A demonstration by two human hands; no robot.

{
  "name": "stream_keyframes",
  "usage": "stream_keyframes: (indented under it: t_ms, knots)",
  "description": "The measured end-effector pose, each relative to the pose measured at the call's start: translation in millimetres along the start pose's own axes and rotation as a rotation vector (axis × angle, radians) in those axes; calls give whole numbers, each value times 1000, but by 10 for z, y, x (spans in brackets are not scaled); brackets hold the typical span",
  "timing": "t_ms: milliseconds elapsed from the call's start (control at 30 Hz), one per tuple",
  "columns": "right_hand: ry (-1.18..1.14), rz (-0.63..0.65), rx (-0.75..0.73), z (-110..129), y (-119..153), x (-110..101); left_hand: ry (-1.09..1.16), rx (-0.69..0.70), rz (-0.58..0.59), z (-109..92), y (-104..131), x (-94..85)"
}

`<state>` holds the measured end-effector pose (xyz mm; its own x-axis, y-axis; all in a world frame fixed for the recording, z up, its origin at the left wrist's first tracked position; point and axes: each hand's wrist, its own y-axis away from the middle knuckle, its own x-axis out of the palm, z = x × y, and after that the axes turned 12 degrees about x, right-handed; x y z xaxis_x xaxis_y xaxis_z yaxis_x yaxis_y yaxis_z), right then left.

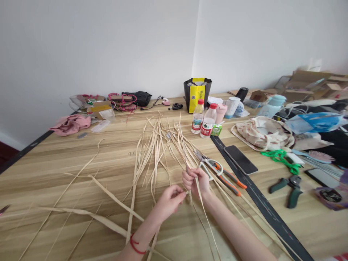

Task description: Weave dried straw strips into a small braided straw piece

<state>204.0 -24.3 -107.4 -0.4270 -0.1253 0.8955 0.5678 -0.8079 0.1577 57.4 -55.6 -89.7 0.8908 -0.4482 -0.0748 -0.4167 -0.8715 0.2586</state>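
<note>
My right hand (198,181) is closed around thin wires and a pale dried-fibre strip (201,199). The thin wires (181,145) stick up from its fingers, and the strip trails down past the wrist. Just left of it, my left hand (172,201) is closed, thumb and fingertips pinching the end of a pale strip that leads toward the right hand. A wrapped stub (190,199) shows below the right hand. Ahead lies a loose pile of dried strips (154,148), and longer strips (108,223) spread across the table at left.
Scissors (210,165) and orange-handled pliers (231,181) lie right of my hands. Beyond stand two water bottles (208,121) and a black-and-yellow bag (198,96). A phone (240,159), green-handled cutters (290,188) and a cloth bag (261,134) lie at right. Pink cloth (72,125) is at far left.
</note>
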Motion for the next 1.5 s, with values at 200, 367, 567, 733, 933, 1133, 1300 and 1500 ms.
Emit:
stream_keyframes:
  t_ms: [200, 367, 567, 733, 933, 1133, 1300, 1500]
  knots:
    - [-23, -23, 36, 6, -16, -29, -100, 59, 103, -177, 74, -149]
    - [-21, -60, 52, -39, -29, -2, -157, 202, 69, -253, 25, -124]
    - [-25, -170, 7, -137, -69, 40, -695, 566, -89, -325, 12, -52]
    - [-54, -227, -6, -187, -103, 34, -1121, 865, -112, -377, -16, -31]
    - [-64, -185, 77, -201, -64, -1, -1057, 1025, -237, -309, -79, 9]
    - [-103, -26, 95, -101, 12, 11, -380, 645, -703, -32, -9, 55]
    - [-105, 33, -2, -73, 27, -30, 180, 185, -228, 134, 108, 144]
    - [33, -30, -103, -80, 30, -39, 410, 103, -72, 85, 110, 195]
